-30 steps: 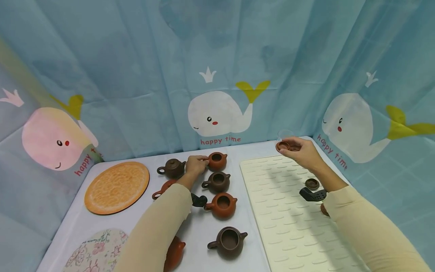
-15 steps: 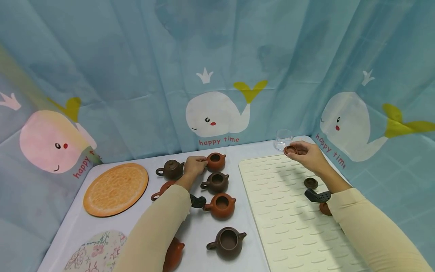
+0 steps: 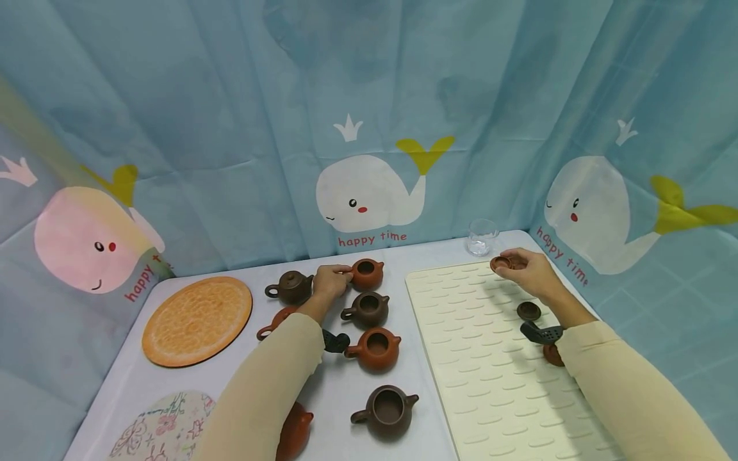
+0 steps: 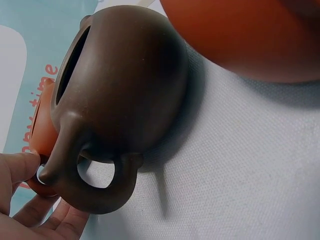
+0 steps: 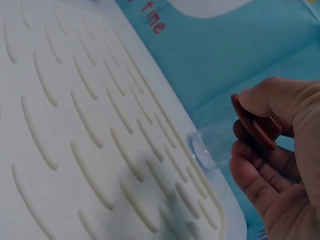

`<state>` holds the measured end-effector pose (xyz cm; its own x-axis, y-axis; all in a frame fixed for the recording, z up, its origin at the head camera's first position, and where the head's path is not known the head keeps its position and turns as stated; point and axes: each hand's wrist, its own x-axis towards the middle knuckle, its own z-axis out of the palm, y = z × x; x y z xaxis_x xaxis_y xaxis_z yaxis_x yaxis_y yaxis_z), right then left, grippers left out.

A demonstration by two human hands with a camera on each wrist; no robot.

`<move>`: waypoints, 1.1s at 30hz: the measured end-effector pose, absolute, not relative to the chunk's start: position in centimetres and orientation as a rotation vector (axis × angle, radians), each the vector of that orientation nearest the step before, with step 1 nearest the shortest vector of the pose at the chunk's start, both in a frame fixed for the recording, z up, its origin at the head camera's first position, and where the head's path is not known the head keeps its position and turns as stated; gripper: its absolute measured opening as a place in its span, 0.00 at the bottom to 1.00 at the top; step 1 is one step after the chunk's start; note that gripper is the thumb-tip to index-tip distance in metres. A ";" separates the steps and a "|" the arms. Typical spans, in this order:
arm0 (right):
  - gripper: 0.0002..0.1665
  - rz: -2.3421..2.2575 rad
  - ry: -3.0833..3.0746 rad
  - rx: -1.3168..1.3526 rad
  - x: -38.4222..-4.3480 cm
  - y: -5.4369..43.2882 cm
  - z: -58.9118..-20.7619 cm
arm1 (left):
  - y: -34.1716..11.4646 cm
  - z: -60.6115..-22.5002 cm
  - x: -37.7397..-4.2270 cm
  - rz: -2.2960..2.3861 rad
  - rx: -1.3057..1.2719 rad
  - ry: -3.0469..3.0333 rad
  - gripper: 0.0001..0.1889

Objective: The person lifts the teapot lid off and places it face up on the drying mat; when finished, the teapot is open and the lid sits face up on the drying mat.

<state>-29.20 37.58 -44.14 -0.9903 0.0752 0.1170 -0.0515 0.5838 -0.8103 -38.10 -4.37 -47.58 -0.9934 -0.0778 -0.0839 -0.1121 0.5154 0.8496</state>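
At the back of the table my left hand pinches the handle of a small orange-red teapot, whose top is lidless. In the left wrist view a dark brown teapot stands in front and partly covers the red one. My right hand holds a reddish-brown teapot lid, underside up, over the far right part of the cream mat. The right wrist view shows thumb and fingers pinching that lid by its edge. A dark lid and a red lid lie on the mat nearby.
More lidless teapots line the middle: dark, red and dark. A lidded dark teapot stands left of my left hand. A clear glass cup stands behind the mat. Orange and floral round mats lie left.
My right hand has moved right and down toward the mat with the lid, uncovering the glass cup. The left hand keeps its hold on the red teapot's handle.
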 end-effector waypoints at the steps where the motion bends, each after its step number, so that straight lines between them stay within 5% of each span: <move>1: 0.30 1.368 -2.682 -0.031 -29.3 37.7 -44.3 | -4.4 -47.6 -38.1 1.523 -0.168 2.701 0.09; 33: 0.28 0.962 -2.994 -0.216 -30.2 40.3 -47.4 | -4.3 -47.7 -38.2 1.546 -0.194 2.687 0.08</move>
<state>-30.17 40.32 -47.44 -0.9906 0.1267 -0.0522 0.1334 0.8044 -0.5789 -38.23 -4.33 -47.66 -0.9916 -0.0902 -0.0925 -0.1253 0.4970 0.8587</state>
